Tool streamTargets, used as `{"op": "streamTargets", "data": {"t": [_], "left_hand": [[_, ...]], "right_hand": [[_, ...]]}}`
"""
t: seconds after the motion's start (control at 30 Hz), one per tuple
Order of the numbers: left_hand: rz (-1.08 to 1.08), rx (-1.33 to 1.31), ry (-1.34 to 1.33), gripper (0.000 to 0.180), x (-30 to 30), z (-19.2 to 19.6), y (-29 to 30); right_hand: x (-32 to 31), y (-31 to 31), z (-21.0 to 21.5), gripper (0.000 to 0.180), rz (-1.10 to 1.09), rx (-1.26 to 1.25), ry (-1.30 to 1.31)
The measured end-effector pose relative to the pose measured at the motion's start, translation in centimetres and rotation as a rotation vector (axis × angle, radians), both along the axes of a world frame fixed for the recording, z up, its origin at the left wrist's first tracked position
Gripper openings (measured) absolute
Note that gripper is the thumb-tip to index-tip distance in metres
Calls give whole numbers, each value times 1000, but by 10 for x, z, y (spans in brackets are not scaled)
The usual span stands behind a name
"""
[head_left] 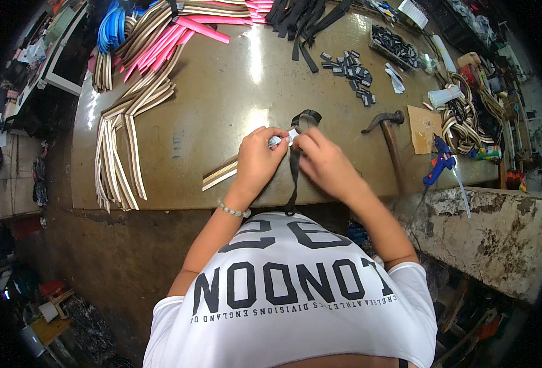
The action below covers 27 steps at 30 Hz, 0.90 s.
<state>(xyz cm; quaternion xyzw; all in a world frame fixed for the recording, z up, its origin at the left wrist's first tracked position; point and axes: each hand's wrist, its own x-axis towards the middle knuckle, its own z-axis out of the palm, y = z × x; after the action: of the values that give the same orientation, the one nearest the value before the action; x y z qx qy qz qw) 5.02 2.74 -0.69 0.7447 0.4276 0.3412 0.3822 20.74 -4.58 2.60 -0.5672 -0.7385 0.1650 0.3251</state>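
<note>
At the near middle of the table, my hands are close together with bent fingers. My left hand (260,158) pinches a small white slip (275,141), perhaps a label or paper. My right hand (325,161), slightly blurred, is closed at a black strap (295,170). The strap hangs toward the table's near edge, and a curled black part (309,115) lies just beyond the fingers. How slip and strap meet is hidden by the fingertips. A brown, cream and black striped webbing strip (219,174) lies beside my left hand, its other end hidden under it.
Striped straps (114,147) lie along the left, pink strips (160,52) and black straps (298,27) at the back. Small black pieces (352,70) lie near a full tray (394,48). A hammer (393,144), cardboard (424,127) and blue glue gun (439,162) are right.
</note>
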Motion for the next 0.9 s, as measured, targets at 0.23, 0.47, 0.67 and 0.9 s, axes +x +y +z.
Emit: {"op": "streamTargets", "data": {"t": [0.23, 0.47, 0.67, 0.9], "left_hand": [[9, -82, 56, 14, -1, -1, -1], [7, -63, 62, 15, -1, -1, 0], [28, 47, 191, 23, 6, 0, -7], [-9, 303, 395, 28, 10, 2, -17]], "right_hand": [[36, 54, -16, 17, -28, -430, 603], [33, 59, -22, 17, -115, -482, 588], [36, 75, -14, 13, -122, -613, 403], [63, 135, -32, 23, -222, -402, 196]]}}
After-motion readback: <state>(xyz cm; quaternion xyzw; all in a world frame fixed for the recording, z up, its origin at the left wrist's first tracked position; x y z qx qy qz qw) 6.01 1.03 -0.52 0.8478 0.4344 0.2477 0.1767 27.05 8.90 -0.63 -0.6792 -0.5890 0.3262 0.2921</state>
